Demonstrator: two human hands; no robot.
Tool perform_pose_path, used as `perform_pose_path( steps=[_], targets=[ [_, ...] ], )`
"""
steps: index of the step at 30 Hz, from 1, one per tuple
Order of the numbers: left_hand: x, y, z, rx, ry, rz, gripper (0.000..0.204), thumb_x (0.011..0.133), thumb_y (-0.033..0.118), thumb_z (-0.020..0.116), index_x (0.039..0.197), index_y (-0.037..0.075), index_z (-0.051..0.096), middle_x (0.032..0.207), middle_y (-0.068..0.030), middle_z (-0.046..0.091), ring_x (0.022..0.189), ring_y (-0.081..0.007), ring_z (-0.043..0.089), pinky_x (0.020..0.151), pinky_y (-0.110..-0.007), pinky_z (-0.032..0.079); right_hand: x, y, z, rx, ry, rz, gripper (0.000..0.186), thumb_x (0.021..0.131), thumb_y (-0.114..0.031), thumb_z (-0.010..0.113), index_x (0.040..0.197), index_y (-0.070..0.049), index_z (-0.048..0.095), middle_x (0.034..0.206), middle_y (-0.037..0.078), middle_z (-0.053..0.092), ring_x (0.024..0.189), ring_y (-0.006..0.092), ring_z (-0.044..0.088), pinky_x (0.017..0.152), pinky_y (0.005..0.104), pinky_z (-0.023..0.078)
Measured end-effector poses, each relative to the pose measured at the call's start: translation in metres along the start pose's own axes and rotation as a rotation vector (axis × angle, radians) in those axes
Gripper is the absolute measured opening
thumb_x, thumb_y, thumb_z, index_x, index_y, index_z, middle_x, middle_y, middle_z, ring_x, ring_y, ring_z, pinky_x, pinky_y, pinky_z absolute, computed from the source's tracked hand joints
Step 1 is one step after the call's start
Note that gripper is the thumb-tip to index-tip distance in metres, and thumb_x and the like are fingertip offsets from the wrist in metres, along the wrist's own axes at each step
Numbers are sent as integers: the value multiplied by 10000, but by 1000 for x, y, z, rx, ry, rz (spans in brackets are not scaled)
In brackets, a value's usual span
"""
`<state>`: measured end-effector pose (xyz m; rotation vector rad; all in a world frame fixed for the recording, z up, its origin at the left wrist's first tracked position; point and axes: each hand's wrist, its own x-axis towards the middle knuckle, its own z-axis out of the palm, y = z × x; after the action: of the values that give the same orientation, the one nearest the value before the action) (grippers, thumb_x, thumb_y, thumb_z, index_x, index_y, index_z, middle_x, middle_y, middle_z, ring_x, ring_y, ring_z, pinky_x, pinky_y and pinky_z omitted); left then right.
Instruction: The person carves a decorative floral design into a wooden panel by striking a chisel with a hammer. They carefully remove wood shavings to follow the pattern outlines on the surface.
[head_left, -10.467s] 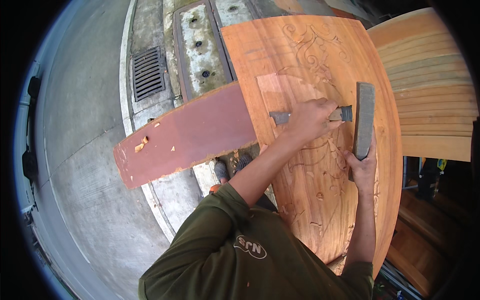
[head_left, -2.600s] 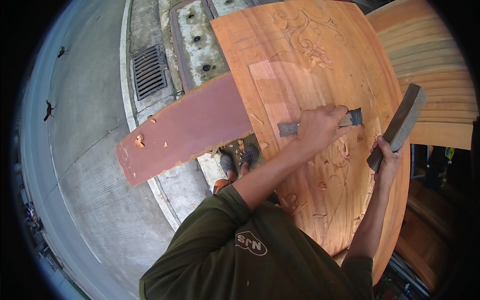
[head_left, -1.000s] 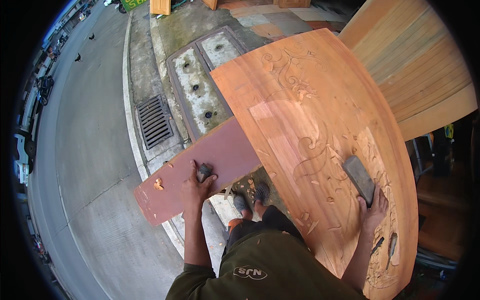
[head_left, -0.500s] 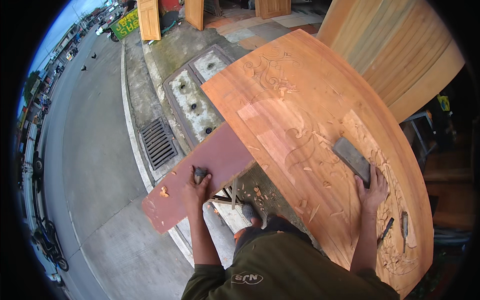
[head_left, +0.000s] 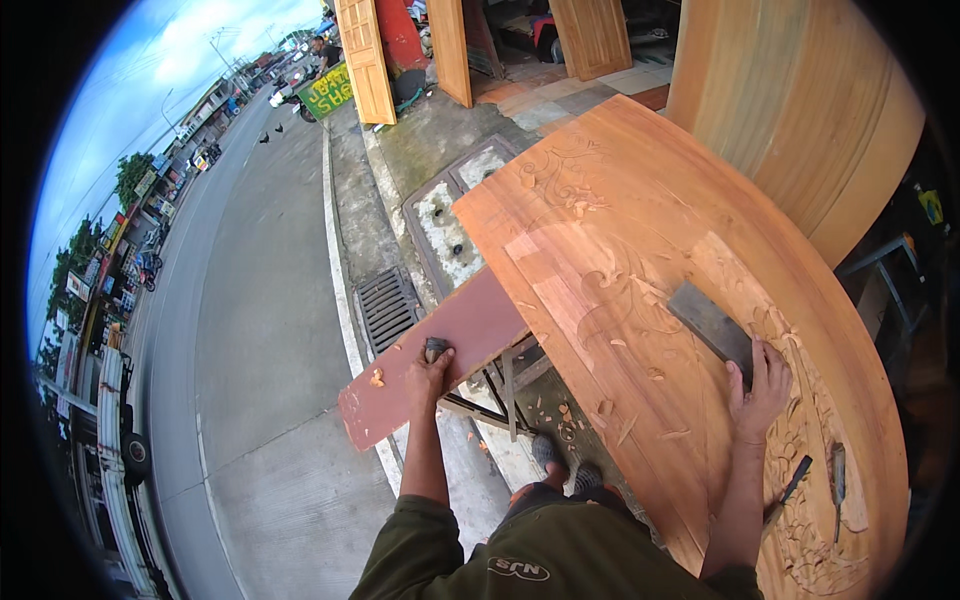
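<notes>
A large wooden panel point(head_left: 640, 240), carved with scrolls and strewn with shavings, fills the right side. On it lies a long grey rectangular block point(head_left: 708, 318); my right hand point(head_left: 762, 398) grips its near end with the thumb on one side and fingers on the other. To the left, my left hand point(head_left: 428, 376) is closed round a small dark rounded piece point(head_left: 436, 347) on a reddish-brown board point(head_left: 470, 325). What this piece is cannot be made out. Near my right forearm lie a dark-handled carving tool point(head_left: 795, 480) and a slim chisel point(head_left: 838, 480).
A drain grate point(head_left: 388, 308) and a concrete slab cover point(head_left: 440, 235) lie beyond the board. Wooden doors point(head_left: 365, 65) lean at the back. Another big panel point(head_left: 790, 110) stands at the far right. The street point(head_left: 260, 290) runs along the left, with parked vehicles.
My view has tilted up and turned left, so everything sits lower and further right. The left fingers have drawn closer round the dark piece. My right hand keeps its grip on the block.
</notes>
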<state>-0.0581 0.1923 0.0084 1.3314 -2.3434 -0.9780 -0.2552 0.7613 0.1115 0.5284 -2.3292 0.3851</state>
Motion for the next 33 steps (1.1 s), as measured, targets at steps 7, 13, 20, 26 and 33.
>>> perform_pose_path(
  steps=[7, 13, 20, 26, 33],
  targets=[
    [7, 9, 18, 86, 28, -53, 912, 833, 715, 772, 1572, 207, 603, 1229, -232, 785, 1157, -404, 752, 986, -498, 572, -6, 15, -3, -12, 22, 21, 523, 1007, -356, 746, 1465, -111, 687, 1319, 102, 695, 1171, 330, 640, 1039, 473, 477],
    [-6, 5, 8, 103, 80, -60, 824, 873, 676, 755, 1547, 221, 625, 1213, -216, 790, 1141, -416, 749, 972, -508, 575, -12, 12, 3, 9, 37, 7, 481, 1010, -334, 745, 1436, -115, 706, 1308, 103, 698, 1134, 332, 650, 1007, 471, 494],
    [-15, 18, 8, 62, 124, -12, 716, 900, 619, 756, 1485, 215, 673, 1184, -220, 791, 1127, -429, 746, 950, -526, 576, -13, 14, 2, 12, 49, 4, 412, 1006, -318, 743, 1350, -93, 735, 1290, 116, 699, 1127, 348, 657, 980, 480, 502],
    [-16, 13, 6, 54, 115, -6, 699, 899, 611, 762, 1475, 222, 679, 1145, -229, 795, 1087, -435, 755, 937, -531, 579, -12, 15, 6, -4, 36, 10, 420, 1003, -307, 744, 1364, -92, 732, 1287, 125, 700, 1164, 353, 658, 1005, 479, 501],
    [-18, 16, 0, 74, 82, -50, 782, 890, 655, 753, 1525, 212, 642, 1155, -245, 789, 1079, -432, 762, 911, -527, 591, -15, 16, 9, -24, 42, 14, 403, 1007, -309, 726, 1339, -82, 740, 1310, 142, 706, 1179, 371, 654, 1006, 490, 503]
  ],
)
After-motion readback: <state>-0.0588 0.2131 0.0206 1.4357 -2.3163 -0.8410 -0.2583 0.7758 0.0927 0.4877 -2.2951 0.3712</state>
